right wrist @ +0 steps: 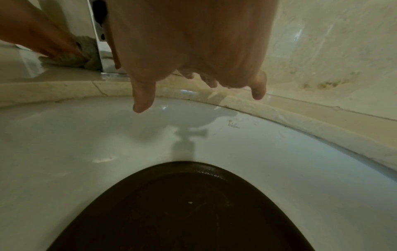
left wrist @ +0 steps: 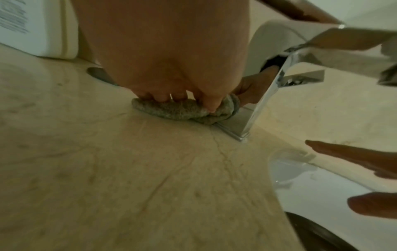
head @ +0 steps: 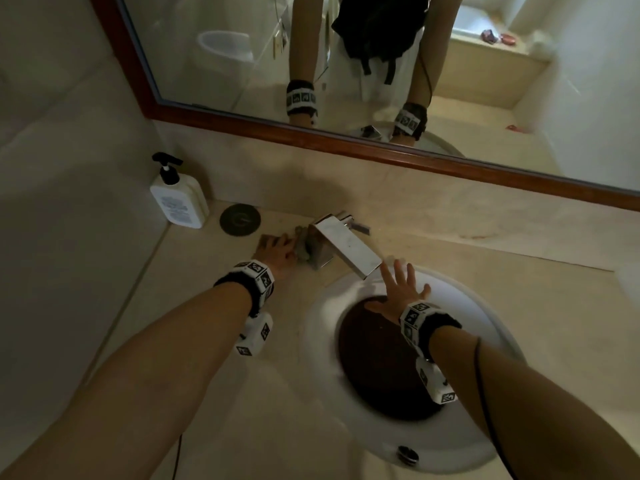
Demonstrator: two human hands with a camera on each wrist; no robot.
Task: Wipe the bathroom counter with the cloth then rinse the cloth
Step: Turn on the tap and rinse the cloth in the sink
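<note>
Head view downward; wrist views close, sharing faucet (left wrist: 268, 95).

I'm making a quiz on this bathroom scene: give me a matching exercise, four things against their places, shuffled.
Things:
1. cloth
2. right hand
3. bottle
4. round cap

Places:
A. over the sink, fingers spread
B. counter's back left corner
C. under the left hand, against the faucet base
D. between bottle and faucet

Pairs: 1-C, 2-A, 3-B, 4-D

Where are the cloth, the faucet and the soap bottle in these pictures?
cloth (left wrist: 178, 111), left wrist view, middle of the bunched grey fabric.
faucet (head: 348, 245), head view, flat top of the spout.
soap bottle (head: 178, 202), head view, white body below the pump.
</note>
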